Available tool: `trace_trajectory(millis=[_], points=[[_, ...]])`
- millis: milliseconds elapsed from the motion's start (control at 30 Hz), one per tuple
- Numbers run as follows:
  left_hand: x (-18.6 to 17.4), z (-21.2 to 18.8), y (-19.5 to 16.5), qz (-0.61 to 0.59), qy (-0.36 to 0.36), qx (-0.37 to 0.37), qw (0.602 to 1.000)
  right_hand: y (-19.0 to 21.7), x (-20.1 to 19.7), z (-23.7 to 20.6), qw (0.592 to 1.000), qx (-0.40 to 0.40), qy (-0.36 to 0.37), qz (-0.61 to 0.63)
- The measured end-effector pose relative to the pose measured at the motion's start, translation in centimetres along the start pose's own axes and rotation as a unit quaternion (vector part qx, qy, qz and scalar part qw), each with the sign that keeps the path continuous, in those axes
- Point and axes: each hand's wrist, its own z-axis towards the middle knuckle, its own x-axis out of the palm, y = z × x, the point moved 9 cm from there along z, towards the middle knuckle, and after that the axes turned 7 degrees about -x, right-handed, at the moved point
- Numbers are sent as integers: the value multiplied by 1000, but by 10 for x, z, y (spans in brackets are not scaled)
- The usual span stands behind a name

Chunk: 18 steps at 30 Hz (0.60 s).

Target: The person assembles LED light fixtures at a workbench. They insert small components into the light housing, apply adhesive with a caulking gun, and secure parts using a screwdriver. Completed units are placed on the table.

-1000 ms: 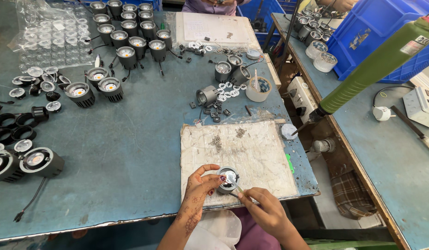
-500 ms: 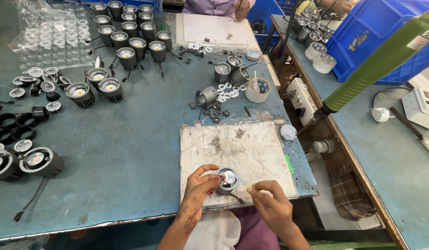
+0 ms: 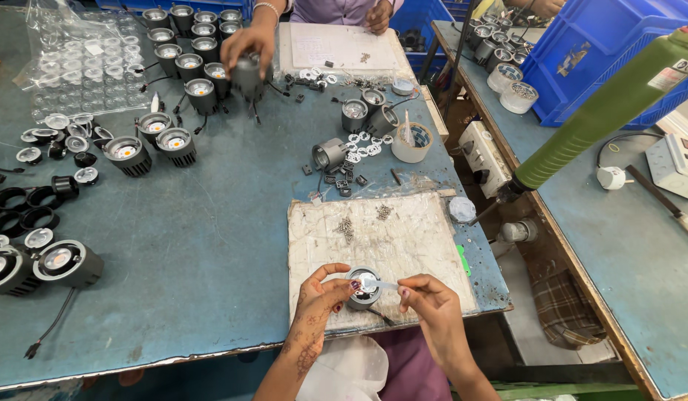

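Note:
My left hand (image 3: 319, 295) grips a small round grey lamp housing (image 3: 363, 290) that rests on a worn white work mat (image 3: 388, 241) near the table's front edge. My right hand (image 3: 431, 307) pinches a thin pale tool or strip (image 3: 381, 284) whose tip touches the top of the housing. Small piles of screws (image 3: 346, 226) lie on the far part of the mat.
Across the table another person's hand (image 3: 246, 47) holds a dark lamp body among rows of similar lamps (image 3: 188, 67). More lamps (image 3: 62, 261) and black rings sit at the left. A tape roll (image 3: 411, 142), loose parts, a hanging green screwdriver (image 3: 608, 108) and blue crates (image 3: 596, 52) are at the right.
My right hand has shifted right and its thin tool now points at the housing top. Across the table, another person's hand has come into view holding a lamp.

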Motion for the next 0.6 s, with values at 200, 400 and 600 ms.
trace_trajectory(millis=[200, 400, 600], points=[[-2, -1, 1, -3, -1, -2, 1000, -46, -34, 9, 971, 115, -36, 204], [-2, 0, 3, 3, -3, -5, 1000, -21, -144, 63, 982, -72, -165, 54], [3, 0, 1, -2, 15, 2, 1000, 20, -190, 110, 896, -172, -249, -325]])
